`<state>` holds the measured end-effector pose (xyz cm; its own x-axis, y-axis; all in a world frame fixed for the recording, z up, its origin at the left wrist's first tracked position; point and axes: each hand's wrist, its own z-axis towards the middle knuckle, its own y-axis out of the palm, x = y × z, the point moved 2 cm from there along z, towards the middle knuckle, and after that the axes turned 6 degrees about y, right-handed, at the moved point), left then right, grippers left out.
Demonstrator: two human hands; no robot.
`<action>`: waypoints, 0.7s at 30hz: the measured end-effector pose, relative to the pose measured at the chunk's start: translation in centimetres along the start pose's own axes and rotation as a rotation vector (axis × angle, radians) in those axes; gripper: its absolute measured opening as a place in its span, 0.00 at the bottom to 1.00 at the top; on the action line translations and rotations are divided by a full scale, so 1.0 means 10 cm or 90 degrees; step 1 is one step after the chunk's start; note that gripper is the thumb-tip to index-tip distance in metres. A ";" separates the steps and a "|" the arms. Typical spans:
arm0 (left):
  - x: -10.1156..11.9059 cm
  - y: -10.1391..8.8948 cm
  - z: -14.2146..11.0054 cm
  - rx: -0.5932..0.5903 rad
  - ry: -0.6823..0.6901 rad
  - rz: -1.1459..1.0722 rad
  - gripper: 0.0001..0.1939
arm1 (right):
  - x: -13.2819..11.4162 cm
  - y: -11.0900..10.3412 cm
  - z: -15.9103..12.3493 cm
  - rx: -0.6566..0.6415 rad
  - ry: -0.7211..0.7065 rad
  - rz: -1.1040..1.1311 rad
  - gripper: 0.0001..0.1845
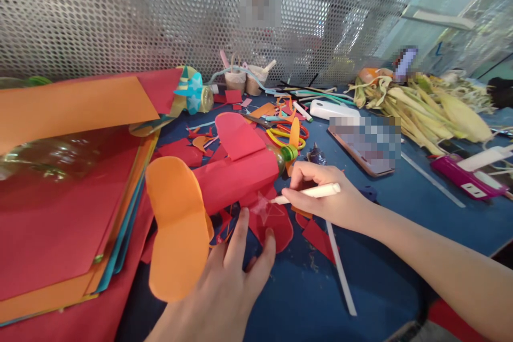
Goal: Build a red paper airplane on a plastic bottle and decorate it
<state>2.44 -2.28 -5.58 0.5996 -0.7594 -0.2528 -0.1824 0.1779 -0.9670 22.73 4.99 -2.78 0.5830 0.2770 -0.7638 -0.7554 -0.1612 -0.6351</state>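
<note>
My right hand (pixel 328 195) grips a white marker pen (pixel 320 191), its tip down at a red paper wing (pixel 276 230) where a pale star is drawn. My left hand (pixel 232 272) lies with fingers spread, fingertips on the wing's near edge. That wing joins a bottle wrapped in red paper (pixel 240 176), lying on its side with its green cap (pixel 289 153) to the right. A second red wing (pixel 239 136) sticks up on the far side. An orange rounded paper piece (pixel 176 230) stands at the bottle's left end, beside my left hand.
Stacked coloured paper (pixel 60 214) fills the left, with a clear plastic bottle on it. Scissors (pixel 286 136), paper scraps, a phone (pixel 363 147), a purple power strip (pixel 468 176) and corn husks (pixel 428 107) lie beyond. A perforated metal panel (pixel 160 16) rises behind.
</note>
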 end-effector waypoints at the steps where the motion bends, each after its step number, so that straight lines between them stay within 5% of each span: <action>1: 0.00 0.00 0.00 0.003 0.001 0.001 0.42 | 0.00 0.00 0.00 0.000 -0.003 -0.004 0.13; 21: -0.01 0.00 -0.01 0.013 0.008 0.013 0.42 | 0.00 0.01 0.00 -0.008 -0.003 0.010 0.13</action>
<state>2.34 -2.25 -5.61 0.5865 -0.7630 -0.2716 -0.1786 0.2053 -0.9623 22.60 4.95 -2.84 0.5699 0.2792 -0.7728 -0.7603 -0.1775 -0.6249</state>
